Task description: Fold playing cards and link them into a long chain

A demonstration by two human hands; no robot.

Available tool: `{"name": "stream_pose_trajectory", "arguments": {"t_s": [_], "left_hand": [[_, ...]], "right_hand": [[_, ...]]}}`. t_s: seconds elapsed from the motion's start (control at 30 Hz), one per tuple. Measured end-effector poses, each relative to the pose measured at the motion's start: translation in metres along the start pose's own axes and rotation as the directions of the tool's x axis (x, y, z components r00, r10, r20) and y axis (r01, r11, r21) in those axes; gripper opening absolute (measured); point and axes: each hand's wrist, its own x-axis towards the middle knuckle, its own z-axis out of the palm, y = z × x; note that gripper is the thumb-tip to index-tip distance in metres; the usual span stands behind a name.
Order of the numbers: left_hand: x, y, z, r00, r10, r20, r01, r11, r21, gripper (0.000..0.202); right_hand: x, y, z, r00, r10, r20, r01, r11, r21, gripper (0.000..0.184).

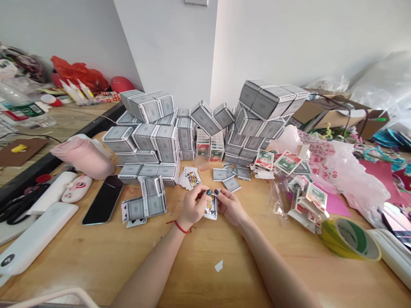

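Observation:
Low over the wooden table, my left hand (195, 204) and my right hand (230, 206) meet at one playing card (210, 208), its picture side up. Each hand pinches an upper edge of it between thumb and fingers. Just beyond them lies a loose fan of face-up cards (190, 177). Several face-down cards (231, 184), grey-patterned, are scattered past my right hand. To the left, a few folded cards (145, 204) are joined into a small piece. Stacked blocks made of cards (157, 141) rise at the back left, with more card blocks (263, 111) at the back right.
Left of my arm are a black phone (103, 200), a white power bank (38, 239) and a pink pouch (85, 156). Torn card boxes (310, 205), a yellow tape roll (349, 239) and plastic bags (349, 167) occupy the right. A paper scrap (218, 266) lies near the front.

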Motion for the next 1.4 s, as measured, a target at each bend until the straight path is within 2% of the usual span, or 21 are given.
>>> {"name": "stream_pose_trajectory", "arguments": {"t_s": [0.1,0.17,0.27,0.4,0.5,0.57,0.77,0.97,1.07,1.27,1.4], "left_hand": [[0.003,0.002,-0.005,0.997,0.011,0.082,-0.014,0.999,0.040,0.017],[0.006,0.003,-0.006,0.996,-0.011,0.085,0.008,0.999,0.034,0.019],[0.012,-0.001,-0.005,0.994,-0.104,0.032,0.105,0.994,-0.019,0.024],[0.016,-0.010,0.003,0.967,-0.251,-0.048,0.239,0.955,-0.177,0.022],[0.015,-0.012,0.012,0.939,-0.322,-0.120,0.274,0.913,-0.304,0.025],[0.013,-0.010,0.017,0.923,-0.340,-0.182,0.274,0.910,-0.313,0.025],[0.007,-0.012,0.018,0.946,-0.248,-0.211,0.240,0.969,-0.062,0.023],[0.008,-0.019,0.017,0.945,-0.274,-0.177,0.245,0.955,-0.169,0.023],[0.008,-0.019,0.017,0.942,-0.277,-0.189,0.246,0.954,-0.172,0.023],[0.009,-0.014,0.015,0.956,-0.240,-0.170,0.224,0.969,-0.108,0.026],[0.009,-0.012,0.013,0.981,-0.154,-0.122,0.154,0.988,-0.005,0.024]], "right_hand": [[0.000,-0.005,-0.010,0.994,0.079,0.075,-0.073,0.994,-0.076,0.025],[0.001,-0.006,-0.013,0.995,0.072,0.068,-0.065,0.992,-0.105,0.026],[0.004,-0.003,-0.012,0.999,-0.031,-0.032,0.026,0.990,-0.142,0.028],[0.007,0.006,-0.006,0.971,-0.183,-0.151,0.143,0.959,-0.243,0.031],[0.008,0.010,-0.003,0.958,-0.236,-0.162,0.183,0.940,-0.287,0.032],[0.009,0.012,-0.004,0.960,-0.243,-0.142,0.194,0.938,-0.288,0.031],[0.009,0.013,-0.006,0.972,-0.216,-0.090,0.189,0.950,-0.247,0.029],[0.008,0.011,-0.003,0.978,-0.188,-0.088,0.171,0.970,-0.173,0.030],[0.007,0.010,-0.001,0.982,-0.167,-0.088,0.152,0.976,-0.153,0.031],[0.006,0.006,-0.004,0.981,-0.155,-0.118,0.117,0.954,-0.277,0.031],[0.004,0.002,-0.006,0.990,-0.126,-0.067,0.093,0.926,-0.367,0.030]]}}
